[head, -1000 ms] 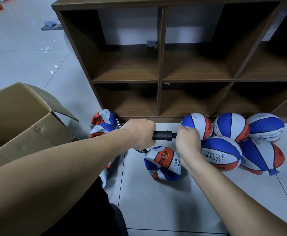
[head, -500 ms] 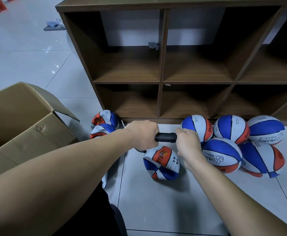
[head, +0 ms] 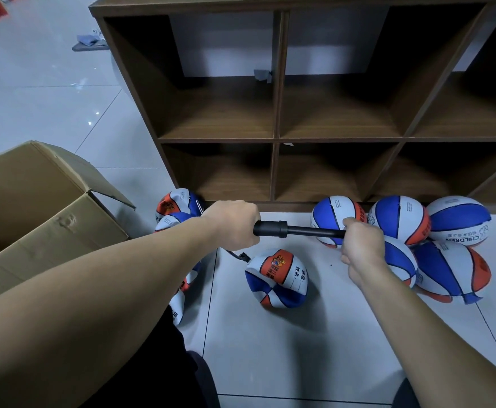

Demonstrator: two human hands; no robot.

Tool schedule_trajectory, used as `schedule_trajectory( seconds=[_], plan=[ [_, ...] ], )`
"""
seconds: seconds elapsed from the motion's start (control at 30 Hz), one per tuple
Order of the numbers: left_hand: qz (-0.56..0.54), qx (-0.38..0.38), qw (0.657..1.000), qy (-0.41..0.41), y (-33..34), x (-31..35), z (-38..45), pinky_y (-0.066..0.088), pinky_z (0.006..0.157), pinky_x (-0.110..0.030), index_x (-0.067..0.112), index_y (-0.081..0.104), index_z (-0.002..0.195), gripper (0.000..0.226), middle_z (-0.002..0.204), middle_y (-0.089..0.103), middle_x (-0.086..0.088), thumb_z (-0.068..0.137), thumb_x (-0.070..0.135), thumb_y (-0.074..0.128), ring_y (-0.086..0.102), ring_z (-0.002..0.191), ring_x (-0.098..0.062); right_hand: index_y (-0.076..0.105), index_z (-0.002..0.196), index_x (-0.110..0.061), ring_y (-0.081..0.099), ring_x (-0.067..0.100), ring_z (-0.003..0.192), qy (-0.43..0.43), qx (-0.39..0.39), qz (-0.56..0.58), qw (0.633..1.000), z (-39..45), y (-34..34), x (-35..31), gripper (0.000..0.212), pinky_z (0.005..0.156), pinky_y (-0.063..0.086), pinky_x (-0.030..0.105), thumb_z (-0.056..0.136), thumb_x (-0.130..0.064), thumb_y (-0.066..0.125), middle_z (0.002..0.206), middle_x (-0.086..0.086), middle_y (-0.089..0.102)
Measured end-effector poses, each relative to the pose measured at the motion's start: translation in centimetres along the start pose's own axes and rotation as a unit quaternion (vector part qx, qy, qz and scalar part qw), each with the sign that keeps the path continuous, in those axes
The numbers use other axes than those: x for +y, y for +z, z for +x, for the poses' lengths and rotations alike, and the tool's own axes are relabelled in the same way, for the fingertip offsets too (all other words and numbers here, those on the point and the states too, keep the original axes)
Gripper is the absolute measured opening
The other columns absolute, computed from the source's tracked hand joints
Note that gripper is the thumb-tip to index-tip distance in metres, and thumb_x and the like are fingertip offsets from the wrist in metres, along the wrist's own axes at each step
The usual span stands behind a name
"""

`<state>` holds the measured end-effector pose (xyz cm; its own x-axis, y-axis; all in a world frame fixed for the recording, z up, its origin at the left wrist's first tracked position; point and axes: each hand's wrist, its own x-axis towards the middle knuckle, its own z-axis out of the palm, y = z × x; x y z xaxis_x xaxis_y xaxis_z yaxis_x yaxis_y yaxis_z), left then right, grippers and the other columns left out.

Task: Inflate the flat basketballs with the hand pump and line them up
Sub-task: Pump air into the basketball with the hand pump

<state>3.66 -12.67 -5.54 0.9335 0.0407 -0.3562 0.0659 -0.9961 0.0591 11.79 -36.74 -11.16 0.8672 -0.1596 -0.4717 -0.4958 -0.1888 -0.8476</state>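
I hold a black hand pump [head: 273, 228] level above the floor. My left hand [head: 235, 225] grips its barrel and my right hand [head: 358, 245] grips the handle, with the thin rod drawn out between them. A short black hose [head: 238, 256] runs from the pump down to a part-filled, wrinkled blue, white and orange basketball [head: 276, 278] on the tiles. Several round inflated balls [head: 400, 220] lie to the right against the shelf foot. Limp flat balls [head: 176, 206] lie at the left, partly hidden under my left forearm.
A brown wooden cubby shelf [head: 276, 139] with bare compartments stands right behind the balls. An open cardboard box [head: 43, 207] sits at the left. Pale floor tiles [head: 285, 348] stretch in front of me, and my dark-clothed knees show at the bottom.
My right hand has pulled the handle to the right, drawing the pump rod out. The gap between my hands has widened. The ball on the hose has stayed put.
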Motion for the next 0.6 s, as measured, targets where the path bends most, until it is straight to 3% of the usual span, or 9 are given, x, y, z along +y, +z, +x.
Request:
schedule_trajectory(
  seconds=[0.1, 0.23, 0.4, 0.6],
  plan=[
    [0.001, -0.008, 1.0, 0.007, 0.2, 0.5, 0.0, 0.052, 0.061, -0.032, 0.028, 0.065, 0.088, 0.007, 0.077, 0.065, 0.003, 0.094, 0.032, 0.062, 0.063, 0.071, -0.018, 0.041, 0.069, -0.017, 0.035, 0.024, 0.068, -0.043, 0.014, -0.029, 0.999, -1.1, 1.2, 0.0, 0.029, 0.06, 0.034, 0.037, 0.096, -0.012, 0.05, 0.067, 0.0, 0.037],
    [-0.004, -0.002, 1.0, 0.005, 0.5, 1.0, -0.2, 0.052, 0.06, -0.032, 0.027, 0.062, 0.085, 0.009, 0.077, 0.064, 0.003, 0.093, 0.031, 0.062, 0.062, 0.07, -0.018, 0.025, 0.06, -0.022, 0.023, 0.023, 0.064, -0.084, 0.013, -0.029, 0.996, -3.2, 2.9, 0.2, 0.038, 0.062, 0.021, 0.042, 0.088, -0.012, 0.049, 0.055, -0.006, 0.024],
    [0.004, 0.009, 1.0, 0.014, 0.2, 1.6, -0.5, 0.054, 0.062, -0.033, 0.026, 0.065, 0.091, 0.008, 0.078, 0.064, 0.003, 0.095, 0.032, 0.062, 0.063, 0.071, -0.019, 0.027, 0.065, -0.019, 0.025, 0.024, 0.064, -0.109, -0.007, -0.048, 0.993, -4.6, 4.1, 0.2, 0.037, 0.061, 0.022, 0.04, 0.094, -0.012, 0.049, 0.06, 0.0, 0.027],
    [0.001, 0.022, 1.0, 0.006, 0.1, 2.8, -0.8, 0.057, 0.062, -0.035, 0.024, 0.062, 0.08, 0.012, 0.074, 0.064, 0.001, 0.09, 0.029, 0.059, 0.064, 0.067, -0.023, 0.032, 0.063, -0.018, 0.032, 0.024, 0.062, -0.131, -0.022, -0.082, 0.988, -5.5, 4.7, 0.0, 0.04, 0.06, 0.027, 0.038, 0.099, -0.019, 0.049, 0.06, 0.001, 0.035]
  ],
)
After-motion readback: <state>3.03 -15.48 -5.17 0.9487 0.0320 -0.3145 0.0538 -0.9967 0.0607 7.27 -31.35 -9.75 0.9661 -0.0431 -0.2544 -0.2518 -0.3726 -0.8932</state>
